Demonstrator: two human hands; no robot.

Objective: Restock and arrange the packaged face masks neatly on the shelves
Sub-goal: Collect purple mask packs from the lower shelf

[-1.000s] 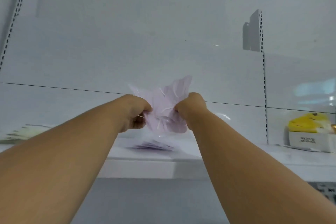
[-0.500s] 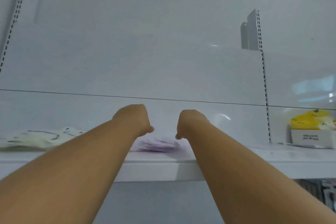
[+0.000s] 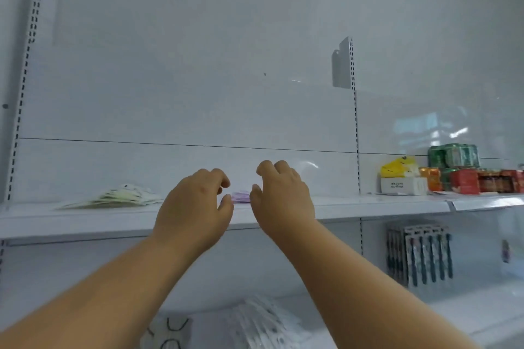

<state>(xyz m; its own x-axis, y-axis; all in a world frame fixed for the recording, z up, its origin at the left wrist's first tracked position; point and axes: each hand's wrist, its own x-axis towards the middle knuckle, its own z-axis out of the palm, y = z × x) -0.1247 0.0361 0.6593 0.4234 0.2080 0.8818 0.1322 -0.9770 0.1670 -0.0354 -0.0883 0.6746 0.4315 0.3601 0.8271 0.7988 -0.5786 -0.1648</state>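
Between your two hands, on the white upper shelf (image 3: 85, 221), lies a small flat stack of pale purple mask packets (image 3: 241, 196); only a sliver shows in the gap, and the number in the stack cannot be told. Your left hand (image 3: 192, 207) hovers in front of the shelf edge, fingers loosely curled, holding nothing. Your right hand (image 3: 283, 198) is likewise raised, fingers bent and relaxed, gripping nothing. Neither hand can be seen touching the purple packets.

Count of mask groups visible: three. Well to the left of your left hand, one fanned pile of cream-coloured mask packets (image 3: 113, 198) lies flat on the same shelf. Below your forearms, on the lower shelf, one spread heap of white mask packets (image 3: 261, 326) is blurred.

Well to the right of your right hand, past a slotted upright (image 3: 355, 133), sit one white box with a yellow top (image 3: 402, 178) and a cluster of green, orange and red boxes (image 3: 465, 173); exact number unclear. Under them hangs a row of dark-handled carded items (image 3: 419, 255).

Backing is a plain white panel (image 3: 184, 65) with one horizontal seam, and a grey bracket (image 3: 341, 62) is fixed at the upright above your right hand.
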